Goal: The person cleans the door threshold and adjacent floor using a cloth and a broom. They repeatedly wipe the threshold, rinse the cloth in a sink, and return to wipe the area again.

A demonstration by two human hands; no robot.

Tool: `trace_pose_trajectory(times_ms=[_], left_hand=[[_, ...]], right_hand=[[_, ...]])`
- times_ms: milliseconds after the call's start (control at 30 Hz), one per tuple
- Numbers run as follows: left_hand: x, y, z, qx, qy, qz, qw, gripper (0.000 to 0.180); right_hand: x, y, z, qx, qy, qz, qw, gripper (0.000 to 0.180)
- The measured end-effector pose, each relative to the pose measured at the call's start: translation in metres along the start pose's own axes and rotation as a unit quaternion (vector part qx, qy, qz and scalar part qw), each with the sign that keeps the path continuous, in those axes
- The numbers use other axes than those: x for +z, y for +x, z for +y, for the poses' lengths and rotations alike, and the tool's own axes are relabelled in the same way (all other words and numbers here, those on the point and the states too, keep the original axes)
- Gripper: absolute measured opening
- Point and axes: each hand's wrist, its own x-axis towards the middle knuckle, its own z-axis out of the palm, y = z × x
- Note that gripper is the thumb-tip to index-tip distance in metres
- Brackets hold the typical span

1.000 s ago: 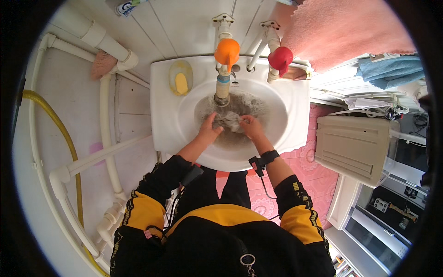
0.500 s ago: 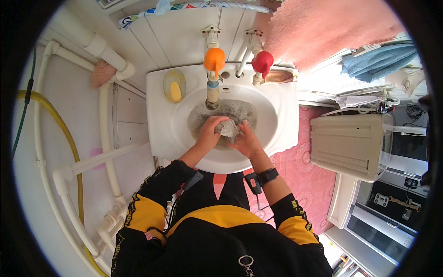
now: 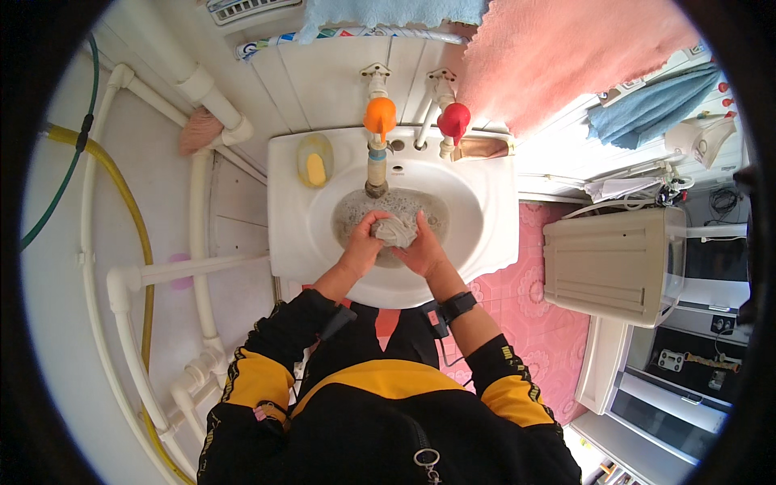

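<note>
Over the white washbasin [image 3: 498, 190], a wet, light grey cloth [image 3: 395, 232] is bunched into a ball between my two hands. My left hand [image 3: 360, 246] closes on its left side, thumb and fingers curled against it. My right hand [image 3: 423, 249] presses the other side with its fingers bent around the edge. Grey, sudsy water [image 3: 349, 208] fills the bowl just beneath the cloth. A tap with an orange handle [image 3: 380, 115] points down into the basin beyond my hands; a red-handled tap [image 3: 454, 120] is to its right.
A yellow bar of soap [image 3: 315, 170] lies in a dish on the basin's back left corner. White pipes [image 3: 202, 242] and a yellow hose [image 3: 133, 210] run along the left wall. Pink and blue towels hang at the back right. A cream appliance [image 3: 606, 259] stands on pink tiles.
My right hand's fingers have closed in against the cloth from a looser, spread pose. The cloth looks rounder and more gathered. The view has shifted slightly.
</note>
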Motion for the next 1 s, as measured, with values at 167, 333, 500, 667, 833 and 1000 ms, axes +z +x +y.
trace_pose_trajectory(times_ms=[167, 333, 500, 667, 833, 1000], left_hand=[[0.004, -0.008, -0.007, -0.119, -0.184, 0.028, 0.975, 0.049], [-0.003, 0.002, -0.009, 0.003, 0.103, 0.02, 0.994, 0.046], [0.0, -0.001, 0.0, -0.211, -0.116, -0.027, 0.97, 0.045], [0.005, 0.005, -0.001, -0.139, 0.048, -0.014, 0.989, 0.042], [-0.001, 0.015, 0.001, -0.059, 0.27, -0.123, 0.953, 0.046], [-0.007, 0.025, 0.003, -0.067, 0.287, -0.122, 0.948, 0.057]], right_hand=[[0.01, 0.015, 0.018, -0.071, 0.048, -0.019, 0.996, 0.037], [-0.003, 0.019, 0.017, -0.09, 0.034, -0.025, 0.995, 0.024], [-0.006, 0.018, 0.01, -0.186, -0.085, 0.05, 0.978, 0.036], [-0.008, -0.011, -0.02, 0.004, -0.031, -0.109, 0.994, 0.052], [0.003, -0.043, -0.024, 0.041, -0.23, -0.184, 0.955, 0.06], [0.012, -0.034, -0.022, 0.041, -0.435, -0.118, 0.892, 0.064]])
